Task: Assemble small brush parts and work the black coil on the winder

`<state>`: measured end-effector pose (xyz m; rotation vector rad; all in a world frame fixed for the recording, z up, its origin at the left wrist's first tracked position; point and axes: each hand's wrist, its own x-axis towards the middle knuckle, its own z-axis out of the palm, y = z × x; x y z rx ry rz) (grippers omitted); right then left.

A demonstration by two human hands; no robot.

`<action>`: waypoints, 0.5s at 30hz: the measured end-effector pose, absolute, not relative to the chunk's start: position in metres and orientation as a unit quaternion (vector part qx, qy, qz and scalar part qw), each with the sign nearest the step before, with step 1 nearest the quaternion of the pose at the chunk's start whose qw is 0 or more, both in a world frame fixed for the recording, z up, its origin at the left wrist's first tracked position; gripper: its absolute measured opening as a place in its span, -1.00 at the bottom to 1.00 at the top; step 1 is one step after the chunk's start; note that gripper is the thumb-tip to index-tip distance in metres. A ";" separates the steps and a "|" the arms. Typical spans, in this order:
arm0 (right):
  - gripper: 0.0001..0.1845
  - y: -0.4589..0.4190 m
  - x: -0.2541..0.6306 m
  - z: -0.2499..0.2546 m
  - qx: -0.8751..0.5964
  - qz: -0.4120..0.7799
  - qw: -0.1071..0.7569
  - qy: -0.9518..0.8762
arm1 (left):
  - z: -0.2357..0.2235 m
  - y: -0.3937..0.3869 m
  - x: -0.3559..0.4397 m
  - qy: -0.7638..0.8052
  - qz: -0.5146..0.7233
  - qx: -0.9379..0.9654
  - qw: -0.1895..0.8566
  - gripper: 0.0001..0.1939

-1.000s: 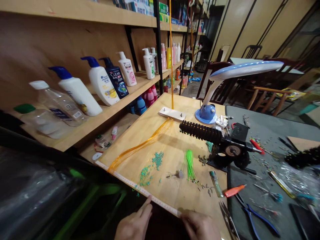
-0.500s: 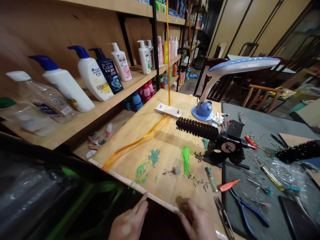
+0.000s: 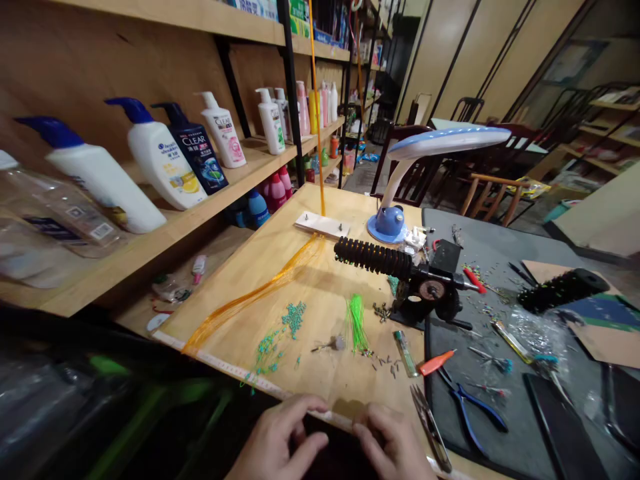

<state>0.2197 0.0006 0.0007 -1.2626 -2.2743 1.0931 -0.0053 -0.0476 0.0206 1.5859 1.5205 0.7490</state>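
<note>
A wooden table (image 3: 320, 293) bears a long bundle of orange strands (image 3: 235, 300). At its near edge, the left hand (image 3: 285, 440) gapes, thumb apart from fingers; the right hand (image 3: 390, 445) curls loosely — whether it pinches anything, I cannot tell. Just beside them, a measuring tape (image 3: 225, 368) follows the edge — teal beads (image 3: 293, 319) lie beyond.

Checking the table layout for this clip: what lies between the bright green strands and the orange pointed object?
In the head view, a slim tube lies between the bright green strands and the orange pointed object.
</note>
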 end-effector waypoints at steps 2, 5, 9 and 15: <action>-0.70 0.002 0.220 0.007 -0.447 0.417 0.172 -0.772 | 0.020 -0.041 0.011 0.562 0.281 0.551 0.550 -0.57; -0.71 0.004 0.221 0.017 -0.456 0.452 0.178 -0.746 | 0.018 -0.032 0.023 0.509 0.271 0.478 0.663 -0.69; -0.77 0.009 0.225 0.032 -0.467 0.448 0.147 -0.748 | 0.028 -0.025 0.016 0.507 0.293 0.510 0.630 -0.68; -0.81 0.019 0.226 0.053 -0.446 0.428 0.076 -0.783 | 0.039 -0.025 0.003 0.529 0.335 0.492 0.604 -0.59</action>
